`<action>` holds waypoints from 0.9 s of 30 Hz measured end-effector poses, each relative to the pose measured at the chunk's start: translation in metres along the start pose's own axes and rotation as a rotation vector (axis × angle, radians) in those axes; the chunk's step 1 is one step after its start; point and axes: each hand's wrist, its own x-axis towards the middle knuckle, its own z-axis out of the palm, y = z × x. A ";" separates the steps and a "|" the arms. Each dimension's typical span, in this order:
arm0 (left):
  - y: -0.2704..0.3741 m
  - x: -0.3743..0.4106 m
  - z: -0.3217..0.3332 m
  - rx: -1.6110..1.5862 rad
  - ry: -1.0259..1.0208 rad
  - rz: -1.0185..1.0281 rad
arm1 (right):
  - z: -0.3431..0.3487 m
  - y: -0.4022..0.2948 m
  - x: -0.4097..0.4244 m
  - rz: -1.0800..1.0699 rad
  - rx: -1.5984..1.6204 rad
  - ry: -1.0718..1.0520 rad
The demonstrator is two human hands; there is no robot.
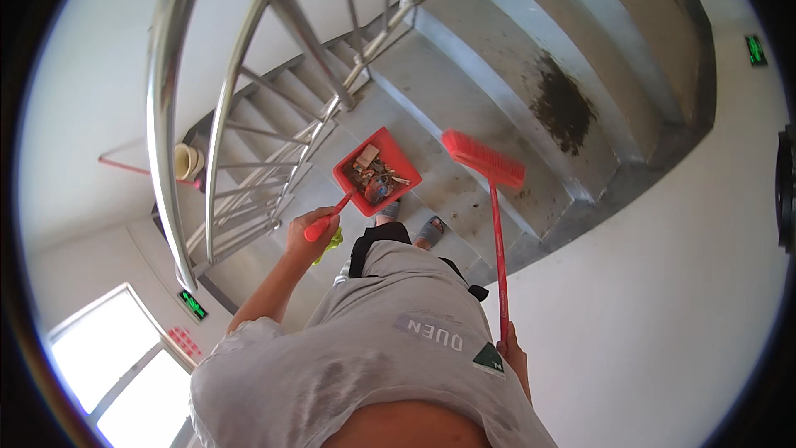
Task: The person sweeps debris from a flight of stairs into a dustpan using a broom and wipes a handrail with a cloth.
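My left hand (311, 233) is closed around the handle of a red plastic dustpan (404, 162). Mixed litter (376, 177) lies in the pan, including a piece of cardboard, wrappers and something with blue on it. A yellow-green cloth (329, 246) shows just under that hand; whether the hand holds it too is unclear. In my right hand (513, 351) is the pole of a red broom (485, 158), its bristle head out in front over the lowest steps. A dark, wet-looking patch of dirt (563, 106) spreads over a step beyond the broom head.
Grey concrete stairs (460, 84) rise ahead and to the right. A stainless steel railing (165, 118) curves along the left, with descending stairs (273, 96) behind it. Beyond the railing stands a beige bucket (186, 162). My slippered foot (430, 231) is on the landing near the dustpan.
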 end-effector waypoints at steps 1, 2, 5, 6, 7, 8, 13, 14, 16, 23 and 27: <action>0.004 -0.003 0.001 0.006 0.001 -0.020 | -0.016 -0.008 0.015 0.012 -0.065 -0.030; 0.007 -0.006 0.003 0.012 0.001 -0.041 | -0.027 -0.005 0.033 -0.060 -0.154 -0.037; 0.011 -0.013 0.010 0.055 0.039 -0.082 | -0.064 0.005 0.106 -0.283 -0.409 -0.046; 0.011 -0.019 0.015 0.074 0.056 -0.089 | -0.079 0.004 0.134 -0.310 -0.496 -0.097; 0.015 -0.024 0.019 0.057 0.075 -0.115 | -0.093 -0.004 0.160 -0.334 -0.579 -0.144; 0.018 -0.032 0.022 0.043 0.091 -0.148 | -0.106 -0.021 0.183 -0.355 -0.640 -0.185; 0.008 -0.048 0.054 0.023 0.182 -0.282 | -0.113 -0.086 0.330 -0.560 -0.758 -0.274; 0.007 -0.054 0.061 0.036 0.212 -0.293 | -0.108 -0.105 0.353 -0.598 -0.786 -0.286; 0.007 -0.061 0.073 0.066 0.260 -0.309 | -0.091 -0.134 0.404 -0.723 -0.837 -0.251; 0.020 -0.066 0.105 0.116 0.372 -0.443 | -0.074 -0.238 0.524 -0.700 -0.785 -0.277; 0.003 -0.060 0.112 0.127 0.391 -0.501 | -0.078 -0.213 0.558 -0.624 -0.773 -0.313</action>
